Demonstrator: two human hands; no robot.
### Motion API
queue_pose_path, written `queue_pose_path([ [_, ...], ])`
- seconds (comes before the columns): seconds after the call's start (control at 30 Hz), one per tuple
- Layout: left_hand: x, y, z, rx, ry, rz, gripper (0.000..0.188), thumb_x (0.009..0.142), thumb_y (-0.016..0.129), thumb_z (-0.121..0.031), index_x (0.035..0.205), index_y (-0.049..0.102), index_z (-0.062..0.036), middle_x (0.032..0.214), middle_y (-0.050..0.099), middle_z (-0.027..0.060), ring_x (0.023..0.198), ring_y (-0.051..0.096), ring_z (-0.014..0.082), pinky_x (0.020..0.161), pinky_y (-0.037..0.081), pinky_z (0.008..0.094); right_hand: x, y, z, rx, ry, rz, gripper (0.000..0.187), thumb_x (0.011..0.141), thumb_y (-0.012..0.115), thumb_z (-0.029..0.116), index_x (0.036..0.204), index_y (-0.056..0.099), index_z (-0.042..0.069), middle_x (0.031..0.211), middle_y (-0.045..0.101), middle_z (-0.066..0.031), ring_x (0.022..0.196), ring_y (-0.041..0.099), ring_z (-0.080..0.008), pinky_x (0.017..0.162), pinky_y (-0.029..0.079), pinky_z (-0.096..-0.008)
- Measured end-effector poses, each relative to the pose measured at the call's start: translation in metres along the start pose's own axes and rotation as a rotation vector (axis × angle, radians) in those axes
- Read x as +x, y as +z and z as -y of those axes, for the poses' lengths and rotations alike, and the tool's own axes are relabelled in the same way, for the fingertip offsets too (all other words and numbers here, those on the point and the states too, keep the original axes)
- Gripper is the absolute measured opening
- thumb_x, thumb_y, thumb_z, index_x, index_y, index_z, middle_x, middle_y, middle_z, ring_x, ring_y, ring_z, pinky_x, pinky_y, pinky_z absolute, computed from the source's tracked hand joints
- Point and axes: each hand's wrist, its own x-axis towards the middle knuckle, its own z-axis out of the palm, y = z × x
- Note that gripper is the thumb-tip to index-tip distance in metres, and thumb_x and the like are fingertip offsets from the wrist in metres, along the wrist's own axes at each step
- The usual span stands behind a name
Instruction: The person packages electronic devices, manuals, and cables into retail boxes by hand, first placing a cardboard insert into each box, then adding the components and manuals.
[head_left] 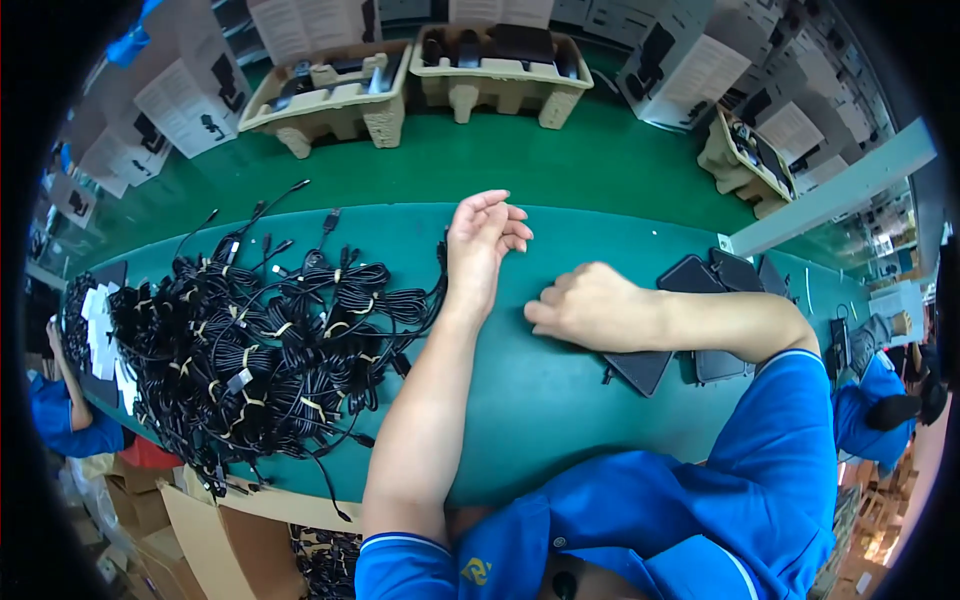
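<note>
Note the left hand [490, 225] just beside the right edge of a heap of black cables [270, 340], fingers loosely parted and half-curled, with nothing visible in hold. Note the right hand [588, 305] over the green worktop [540, 410], fingers drawn in narrow; cannot tell about any hold inside. Find flat black pieces [640, 370] beside and partly behind the right forearm.

For good handling, grip a cable bundle at the pale tie [285, 328] rather than by a plug, so as not to drag neighbours along. Free crossed ends before pulling, and steady the heap with the spare hand. Watch especially for the cable end [330, 485] drooping past the near edge, likely to snag. Keep plugs off the faces of the flat pieces to avoid scratches.

Beyond the worktop, two moulded trays [330, 104] side by side, both with dark items set in hollows; too small to name with certainty. Farther right, another moulded tray [722, 168], likewise with dark items inside. Below the near edge, at left, an open cardboard box [255, 545], with more black cables [325, 560] inside.
</note>
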Motion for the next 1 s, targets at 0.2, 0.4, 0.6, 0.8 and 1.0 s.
queue_pose_path([
  [0.2,-0.003,-0.017,-0.010,-0.003,-0.104,0.147,0.045,0.090,0.040,-0.046,0.083,0.054,-0.0033,0.062,0.055,0.0079,0.044,0.049,0.0115,0.036,0.032,0.0180,0.014,-0.065,-0.017,0.131,0.326,-0.642,0.017,0.072,0.066,0.006,0.072,0.049,0.004,0.059,0.050,-0.0029,0.045,0.046,-0.0168,0.044,0.038,-0.0265],
  [0.4,-0.012,0.022,-0.017,-0.142,-0.111,0.198,0.037,0.091,0.040,-0.042,0.100,0.048,-0.0068,0.084,0.059,0.0116,0.075,0.062,0.0197,0.058,0.049,0.0224,0.027,-0.025,-0.021,0.281,0.333,-0.659,0.021,0.069,0.067,0.002,0.077,0.048,0.002,0.070,0.052,-0.0050,0.055,0.049,-0.0159,0.049,0.040,-0.0249],
  [0.6,-0.001,-0.012,-0.014,-0.232,0.053,0.016,0.029,0.090,0.049,-0.028,0.108,0.042,-0.0065,0.094,0.058,0.0129,0.075,0.061,0.0173,0.063,0.049,0.0241,0.051,-0.035,-0.026,0.247,0.328,-0.458,0.021,0.074,0.065,0.014,0.082,0.050,0.004,0.075,0.054,-0.0059,0.063,0.051,-0.0163,0.057,0.042,-0.0275],
  [0.8,-0.001,-0.016,-0.007,-0.025,0.059,0.002,0.024,0.091,0.048,-0.022,0.106,0.041,-0.0052,0.083,0.056,0.0107,0.063,0.058,0.0149,0.055,0.047,0.0220,0.103,-0.042,-0.064,0.599,0.529,-0.533,0.017,0.078,0.062,0.018,0.085,0.055,0.004,0.082,0.057,-0.0041,0.070,0.052,-0.0138,0.064,0.042,-0.0258],
  [1.0,0.002,-0.006,-0.011,-0.023,0.038,-0.069,0.024,0.092,0.045,-0.022,0.106,0.041,-0.0027,0.078,0.054,0.0103,0.058,0.055,0.0143,0.051,0.045,0.0216,0.164,-0.065,-0.109,0.805,0.334,-0.825,0.011,0.081,0.057,0.014,0.083,0.059,0.005,0.081,0.058,-0.0028,0.070,0.050,-0.0100,0.065,0.043,-0.0226],
])
